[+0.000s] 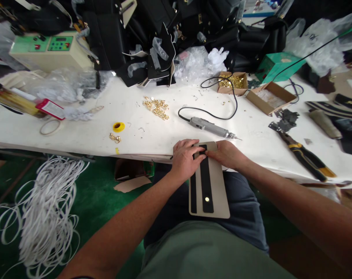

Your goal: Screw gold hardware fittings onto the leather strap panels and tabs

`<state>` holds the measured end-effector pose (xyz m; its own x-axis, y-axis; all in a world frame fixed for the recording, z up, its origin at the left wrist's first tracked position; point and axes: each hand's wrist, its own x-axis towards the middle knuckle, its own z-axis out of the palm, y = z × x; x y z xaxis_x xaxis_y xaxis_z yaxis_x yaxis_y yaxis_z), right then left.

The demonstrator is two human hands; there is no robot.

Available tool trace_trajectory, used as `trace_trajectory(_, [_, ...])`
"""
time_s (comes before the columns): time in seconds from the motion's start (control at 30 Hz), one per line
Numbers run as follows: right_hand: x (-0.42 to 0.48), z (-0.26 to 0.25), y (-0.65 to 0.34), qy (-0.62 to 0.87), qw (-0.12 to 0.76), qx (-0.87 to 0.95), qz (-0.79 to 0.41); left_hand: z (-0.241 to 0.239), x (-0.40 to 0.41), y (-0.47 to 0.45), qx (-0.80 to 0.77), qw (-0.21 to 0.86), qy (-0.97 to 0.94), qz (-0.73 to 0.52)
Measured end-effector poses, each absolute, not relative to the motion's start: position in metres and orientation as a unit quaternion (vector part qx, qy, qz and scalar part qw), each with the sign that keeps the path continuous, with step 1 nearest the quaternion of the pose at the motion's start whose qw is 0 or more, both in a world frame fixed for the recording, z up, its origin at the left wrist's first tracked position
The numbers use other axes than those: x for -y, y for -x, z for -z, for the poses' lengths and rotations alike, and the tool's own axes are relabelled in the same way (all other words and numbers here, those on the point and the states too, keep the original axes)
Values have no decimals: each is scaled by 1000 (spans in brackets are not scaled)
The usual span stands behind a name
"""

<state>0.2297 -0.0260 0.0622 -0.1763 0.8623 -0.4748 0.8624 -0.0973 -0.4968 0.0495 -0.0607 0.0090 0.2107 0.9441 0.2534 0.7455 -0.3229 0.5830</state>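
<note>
A beige panel (218, 190) with rounded corners lies over my lap, its far end at the table edge. Two black strips run lengthwise on it; the wider black strip (206, 178) carries a round gold stud (207, 199) near its close end. My left hand (186, 159) is bent over the far left part of the panel, with its fingertips and thumb pressed on the wider strip. My right hand (226, 154) grips the far right edge, its thumb meeting the strip beside my left fingers. The right fingers are mostly hidden behind the panel.
A grey electric screwdriver (209, 126) lies on the white table beyond my hands. Small gold fittings (157, 107) and a yellow ring (118, 127) are farther left. Pliers (306, 157) and open cardboard boxes (270, 99) are at right. White cord (45, 213) is heaped on the floor.
</note>
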Motion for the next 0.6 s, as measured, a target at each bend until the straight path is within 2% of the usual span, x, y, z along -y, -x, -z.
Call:
trace_trajectory(0.17, [23, -55, -236, -648, -45, -654, 388, -7, 58, -49, -553, 175, -769, -271])
trace_trajectory(0.3, [21, -57, -237, -647, -43, -639, 415, -12, 53, -47, -543, 172, -781, -257])
trace_trajectory(0.43, [19, -60, -236, -641, -47, -648, 410, -11, 49, -44, -512, 144, -800, -277])
trace_trajectory(0.6, [17, -58, -236, -638, -60, -651, 407, -2, 46, -42, -485, 158, -800, -315])
